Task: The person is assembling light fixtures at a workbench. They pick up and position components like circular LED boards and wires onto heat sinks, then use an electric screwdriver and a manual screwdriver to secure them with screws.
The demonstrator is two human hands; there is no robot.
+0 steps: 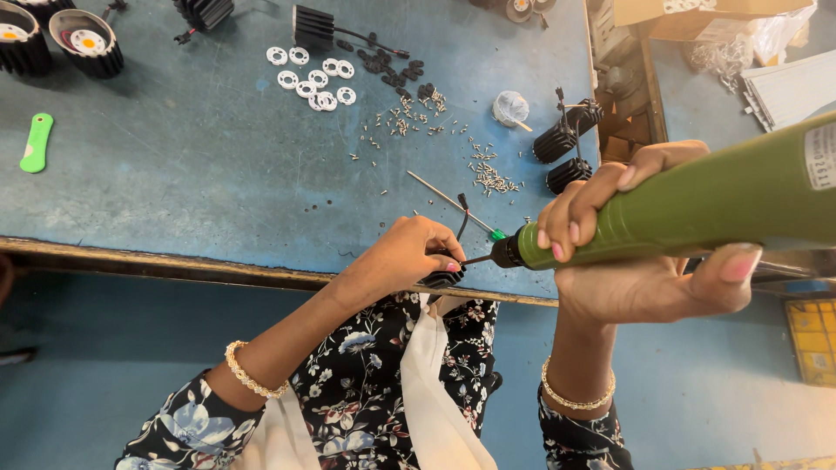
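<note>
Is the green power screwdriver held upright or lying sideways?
Sideways. The green screwdriver lies nearly level in the right hand, its bit meeting the black finned part under the left hand.

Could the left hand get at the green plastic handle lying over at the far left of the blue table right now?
Probably not at once: the left hand is pressing a black finned part at the table edge, and the green plastic handle lies far off across bare blue table.

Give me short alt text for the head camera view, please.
A person's right hand points a green electric screwdriver at a small black finned part held by the left hand at the edge of a blue workbench strewn with screws and white rings.
</note>
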